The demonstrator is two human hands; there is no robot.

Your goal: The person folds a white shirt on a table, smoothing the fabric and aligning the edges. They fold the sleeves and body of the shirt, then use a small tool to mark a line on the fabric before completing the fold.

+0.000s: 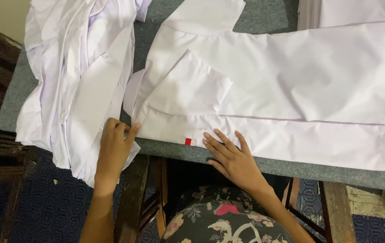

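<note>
Nearest the camera is the person's lap in flowered cloth [219, 222], with the dark patterned floor [44, 202] on either side. Just above it, the two bare hands rest at the near edge of the grey tabletop [264, 165]. The left hand [113, 148] lies with fingers loosely curled at the corner where the folded white garment [291, 90] meets the heap of white shirts [75, 81]; its thumb touches the folded piece, but I cannot tell whether it pinches any cloth. The right hand [228, 155] is spread flat and wide, holding nothing, its fingertips pressing the garment's near folded edge just right of a small red tag [188, 141].

The garment lies flat across the middle and right of the tabletop, a sleeve [188, 87] folded over its left part. It looks thin, light and soft, with crisp creases; it would slump and lose its fold if lifted at one point, so the firmer doubled edge near the hands, or both ends together, seems the better hold. The weave looks smooth, perhaps a little slippery.

The heap sits to the left, hanging over the near edge. At the far right lies more white cloth [354, 11].
</note>
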